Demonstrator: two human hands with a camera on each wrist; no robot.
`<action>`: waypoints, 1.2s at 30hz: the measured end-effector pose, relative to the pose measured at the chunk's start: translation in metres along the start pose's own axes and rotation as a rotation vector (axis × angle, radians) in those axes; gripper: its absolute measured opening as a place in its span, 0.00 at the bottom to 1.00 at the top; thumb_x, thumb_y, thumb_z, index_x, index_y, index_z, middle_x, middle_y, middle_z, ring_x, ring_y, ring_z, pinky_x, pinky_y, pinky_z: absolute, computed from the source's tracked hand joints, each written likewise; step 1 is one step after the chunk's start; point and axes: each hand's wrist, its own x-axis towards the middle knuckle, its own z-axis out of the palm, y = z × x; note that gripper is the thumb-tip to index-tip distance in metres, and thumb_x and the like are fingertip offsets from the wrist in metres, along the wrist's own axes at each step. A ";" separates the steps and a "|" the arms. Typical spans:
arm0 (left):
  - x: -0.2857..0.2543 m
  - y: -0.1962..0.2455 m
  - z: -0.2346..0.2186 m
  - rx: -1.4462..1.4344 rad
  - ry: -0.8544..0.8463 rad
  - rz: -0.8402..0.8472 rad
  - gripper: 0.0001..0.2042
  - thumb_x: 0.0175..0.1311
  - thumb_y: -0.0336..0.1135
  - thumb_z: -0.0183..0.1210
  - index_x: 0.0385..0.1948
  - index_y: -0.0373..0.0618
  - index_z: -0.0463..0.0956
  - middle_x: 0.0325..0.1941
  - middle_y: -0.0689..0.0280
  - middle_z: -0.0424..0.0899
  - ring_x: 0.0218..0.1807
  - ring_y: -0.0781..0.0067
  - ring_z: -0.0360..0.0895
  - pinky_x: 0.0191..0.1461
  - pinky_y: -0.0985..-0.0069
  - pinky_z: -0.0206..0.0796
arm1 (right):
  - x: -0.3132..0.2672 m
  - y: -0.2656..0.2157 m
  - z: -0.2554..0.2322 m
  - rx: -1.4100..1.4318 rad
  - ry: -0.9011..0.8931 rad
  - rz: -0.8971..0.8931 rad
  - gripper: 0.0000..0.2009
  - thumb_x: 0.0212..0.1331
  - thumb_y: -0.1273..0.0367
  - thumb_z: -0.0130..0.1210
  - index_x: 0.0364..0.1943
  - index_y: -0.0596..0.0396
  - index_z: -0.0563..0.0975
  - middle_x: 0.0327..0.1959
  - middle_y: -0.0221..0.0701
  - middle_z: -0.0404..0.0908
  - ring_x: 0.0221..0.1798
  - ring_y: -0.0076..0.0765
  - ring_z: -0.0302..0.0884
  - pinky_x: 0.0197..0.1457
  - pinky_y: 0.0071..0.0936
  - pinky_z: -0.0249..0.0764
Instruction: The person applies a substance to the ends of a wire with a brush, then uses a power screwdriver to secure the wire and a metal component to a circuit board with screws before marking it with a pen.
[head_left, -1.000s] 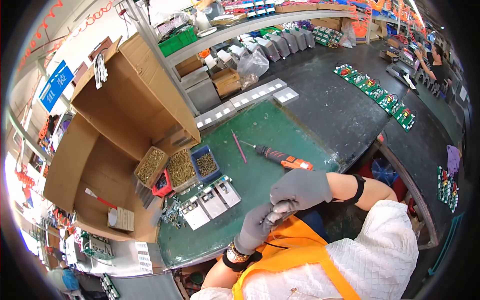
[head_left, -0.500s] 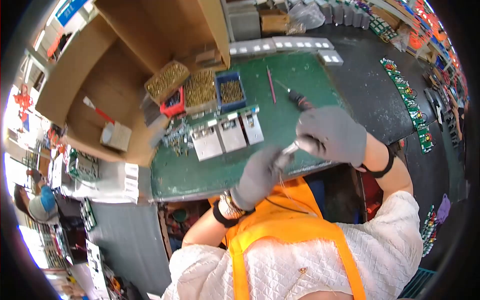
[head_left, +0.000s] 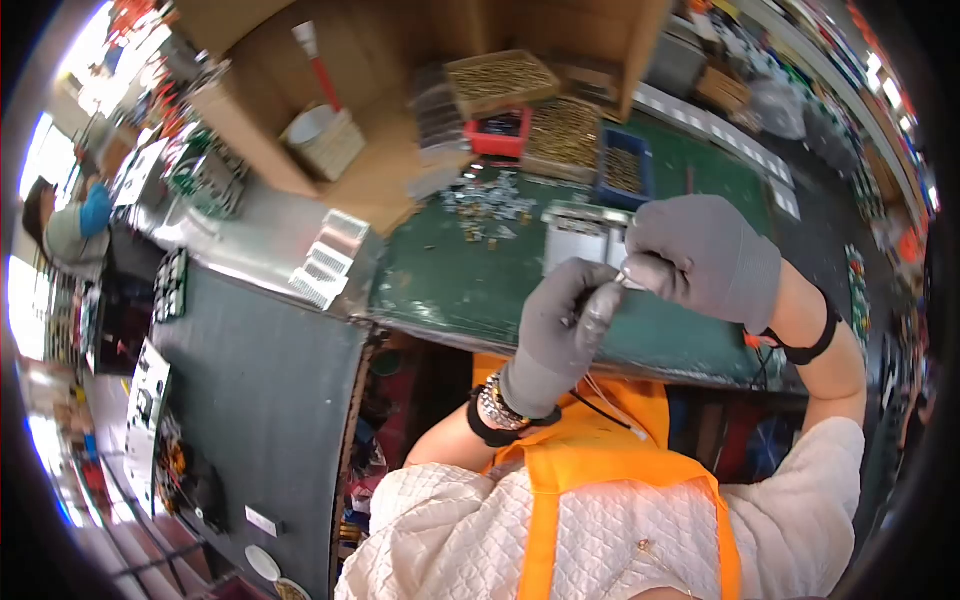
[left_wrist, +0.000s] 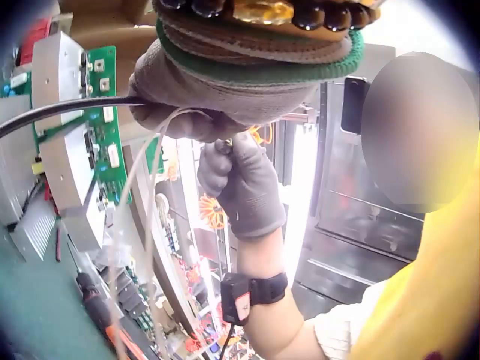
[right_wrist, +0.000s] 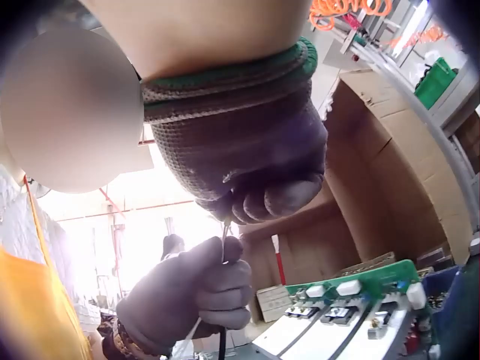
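Note:
Grey gloves cover both hands, which meet fingertip to fingertip above the bench's front edge. My left hand (head_left: pixel 560 335) pinches a thin pale wire (right_wrist: pixel 226 238), and its white strands (left_wrist: pixel 124 202) and a black cable (left_wrist: pixel 67 109) trail from that hand. My right hand (head_left: pixel 705 250) pinches the same wire's upper end, with a small shiny bit showing at the fingertips; the curled fingers hide most of it. Just beyond the hands on the green bench mat stands a green circuit board (right_wrist: pixel 401 274) with silver metal plates (head_left: pixel 575 245).
Screw bins (head_left: pixel 570 135), a red bin (head_left: pixel 497 132) and a blue bin (head_left: pixel 625 170) stand behind the board. Small metal parts (head_left: pixel 490 205) lie scattered left of it. A large cardboard box (head_left: pixel 390 120) rises at the back. An electric screwdriver (left_wrist: pixel 109 319) lies on the mat.
The head view has swung left. My hands, together at first, parted slightly with a silvery piece between them, and are now close again, farther from the body over the bench edge.

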 end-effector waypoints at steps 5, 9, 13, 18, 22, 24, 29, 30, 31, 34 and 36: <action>-0.015 -0.009 -0.055 -0.141 0.167 -0.103 0.09 0.70 0.36 0.56 0.38 0.39 0.75 0.26 0.75 0.70 0.29 0.88 0.63 0.33 0.84 0.59 | 0.078 -0.012 0.032 0.019 -0.295 -0.043 0.10 0.61 0.60 0.56 0.33 0.51 0.77 0.29 0.36 0.78 0.34 0.49 0.78 0.38 0.39 0.74; -0.020 -0.042 -0.100 -0.335 0.323 -0.283 0.09 0.70 0.38 0.54 0.36 0.42 0.72 0.25 0.76 0.69 0.26 0.88 0.62 0.30 0.85 0.55 | 0.167 0.007 0.053 0.190 -0.362 0.024 0.14 0.62 0.57 0.55 0.43 0.50 0.79 0.39 0.41 0.81 0.44 0.49 0.80 0.48 0.40 0.75; -0.019 -0.087 -0.119 -0.322 0.360 -0.356 0.09 0.71 0.39 0.53 0.36 0.44 0.72 0.24 0.75 0.70 0.24 0.87 0.64 0.28 0.85 0.56 | 0.292 0.043 0.067 0.008 -0.133 0.004 0.16 0.61 0.58 0.54 0.49 0.48 0.80 0.50 0.41 0.80 0.56 0.49 0.76 0.60 0.37 0.71; -0.025 -0.096 -0.129 -0.391 0.322 -0.350 0.08 0.71 0.36 0.53 0.38 0.42 0.73 0.25 0.75 0.70 0.25 0.88 0.64 0.29 0.85 0.57 | 0.399 0.060 0.113 0.060 0.044 0.129 0.21 0.58 0.56 0.55 0.55 0.42 0.79 0.60 0.41 0.75 0.60 0.48 0.74 0.66 0.35 0.68; -0.025 -0.101 -0.132 -0.370 0.290 -0.345 0.09 0.71 0.36 0.53 0.39 0.39 0.73 0.25 0.73 0.72 0.26 0.85 0.67 0.31 0.84 0.59 | 0.440 0.061 0.159 -0.011 0.236 0.155 0.23 0.54 0.60 0.59 0.58 0.39 0.78 0.63 0.44 0.73 0.61 0.48 0.74 0.67 0.34 0.69; -0.025 -0.100 -0.130 -0.380 0.303 -0.368 0.07 0.70 0.33 0.53 0.38 0.38 0.74 0.24 0.72 0.72 0.26 0.84 0.68 0.32 0.84 0.60 | 0.451 0.061 0.170 0.112 0.130 0.225 0.24 0.54 0.62 0.58 0.59 0.42 0.77 0.63 0.44 0.72 0.61 0.49 0.73 0.66 0.35 0.69; -0.024 -0.095 -0.129 -0.374 0.327 -0.388 0.05 0.68 0.30 0.54 0.38 0.39 0.75 0.23 0.71 0.74 0.25 0.83 0.69 0.30 0.83 0.60 | 0.411 0.052 0.132 -0.255 0.428 -0.051 0.23 0.55 0.73 0.53 0.59 0.49 0.73 0.43 0.45 0.80 0.47 0.51 0.79 0.52 0.43 0.75; -0.024 -0.094 -0.129 -0.344 0.325 -0.383 0.05 0.68 0.30 0.54 0.37 0.40 0.75 0.23 0.71 0.74 0.24 0.82 0.69 0.30 0.83 0.60 | 0.399 0.048 0.117 -0.276 0.440 -0.009 0.23 0.55 0.73 0.53 0.59 0.49 0.73 0.43 0.45 0.80 0.47 0.51 0.79 0.52 0.43 0.75; -0.023 -0.093 -0.129 -0.313 0.318 -0.377 0.05 0.68 0.31 0.54 0.37 0.40 0.75 0.22 0.71 0.74 0.24 0.82 0.69 0.29 0.83 0.60 | 0.387 0.044 0.101 -0.295 0.529 0.065 0.20 0.55 0.73 0.54 0.55 0.50 0.74 0.43 0.44 0.81 0.48 0.50 0.79 0.53 0.42 0.75; -0.021 -0.090 -0.128 -0.300 0.301 -0.380 0.06 0.69 0.32 0.54 0.35 0.40 0.74 0.21 0.71 0.73 0.23 0.84 0.67 0.28 0.84 0.59 | 0.324 0.034 0.044 -0.072 0.449 0.201 0.15 0.56 0.72 0.57 0.49 0.51 0.75 0.40 0.42 0.81 0.45 0.48 0.80 0.51 0.41 0.75; -0.019 -0.089 -0.130 -0.283 0.293 -0.381 0.07 0.69 0.34 0.54 0.34 0.41 0.73 0.21 0.71 0.73 0.22 0.84 0.66 0.27 0.84 0.58 | 0.276 0.022 0.015 0.183 0.102 0.139 0.09 0.62 0.66 0.58 0.42 0.53 0.73 0.34 0.36 0.80 0.35 0.40 0.80 0.41 0.35 0.75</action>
